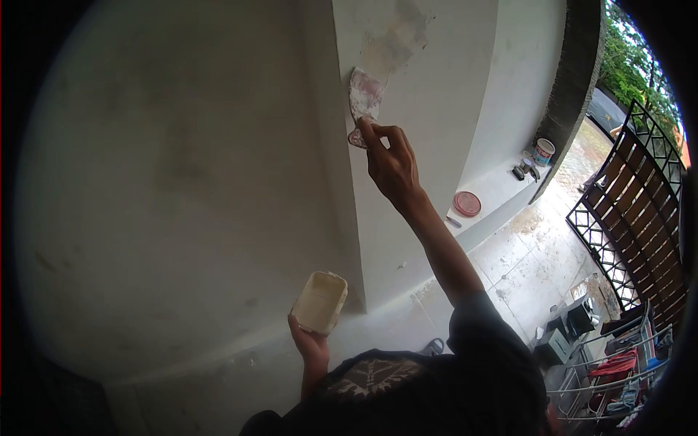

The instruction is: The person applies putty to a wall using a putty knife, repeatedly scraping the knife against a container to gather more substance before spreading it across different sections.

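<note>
My right hand [391,156] is raised against the white wall pillar [436,94], fingers closed round a putty knife [366,94]. The wide blade is smeared with white and pinkish filler and lies at the pillar's left edge. Above it a grey-beige rough patch [396,43] marks the wall. Lower down, my left hand [309,340] grips a pale rectangular tub [320,301] from below, its open side facing me. Whitish residue coats the tub's rim and inside.
On a low ledge to the right lie a red round lid [467,204], a small knife-like tool [454,222] and a paint can [543,151]. Beyond are a slatted gate [636,211], a drying rack with clothes [618,367] and dark boxes [567,330]. A sandal [434,346] rests on the floor.
</note>
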{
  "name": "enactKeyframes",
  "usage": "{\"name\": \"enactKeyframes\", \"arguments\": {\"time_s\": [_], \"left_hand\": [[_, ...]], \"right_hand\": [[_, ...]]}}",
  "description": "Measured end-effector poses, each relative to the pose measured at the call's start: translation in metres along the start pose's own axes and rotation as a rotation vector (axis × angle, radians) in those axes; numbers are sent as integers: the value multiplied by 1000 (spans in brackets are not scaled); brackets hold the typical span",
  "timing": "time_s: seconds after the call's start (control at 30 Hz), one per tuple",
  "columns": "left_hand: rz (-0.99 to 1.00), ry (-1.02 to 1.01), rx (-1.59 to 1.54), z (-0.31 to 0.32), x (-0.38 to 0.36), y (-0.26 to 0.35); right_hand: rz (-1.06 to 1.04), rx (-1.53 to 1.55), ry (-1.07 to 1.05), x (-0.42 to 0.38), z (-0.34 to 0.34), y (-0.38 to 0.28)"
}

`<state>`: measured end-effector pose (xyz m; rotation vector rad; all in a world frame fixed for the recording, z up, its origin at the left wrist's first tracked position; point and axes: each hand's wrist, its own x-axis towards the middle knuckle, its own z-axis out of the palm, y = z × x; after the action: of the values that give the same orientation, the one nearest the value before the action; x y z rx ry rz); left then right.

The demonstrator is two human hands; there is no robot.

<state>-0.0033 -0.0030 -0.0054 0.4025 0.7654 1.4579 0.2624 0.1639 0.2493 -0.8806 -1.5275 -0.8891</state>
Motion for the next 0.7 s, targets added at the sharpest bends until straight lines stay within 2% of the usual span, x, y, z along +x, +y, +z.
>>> {"name": "enactKeyframes", "arguments": {"time_s": [0.07, 0.1, 0.23, 0.33, 0.37, 0.43, 0.57, 0.7], "left_hand": [[-14, -25, 7, -5, 0, 0], [-10, -23, 7, -7, 2, -1], [0, -20, 33, -12, 4, -1], [10, -2, 49, -15, 6, -2], [18, 4, 46, -17, 6, -3], [9, -10, 33, -12, 2, -2], [1, -38, 5, -8, 0, -3], [16, -46, -4, -2, -1, 0]], "right_hand": [[62, 69, 20, -3, -15, -5], [168, 146, 72, 4, -27, -9], [287, 65, 241, 55, -56, 11], [195, -25, 374, 81, -50, 41], [195, -27, 371, 80, -48, 41], [189, 5, 235, 75, -34, 37], [131, 85, 122, 38, -21, -2], [199, 138, 105, 43, -38, -10]]}}
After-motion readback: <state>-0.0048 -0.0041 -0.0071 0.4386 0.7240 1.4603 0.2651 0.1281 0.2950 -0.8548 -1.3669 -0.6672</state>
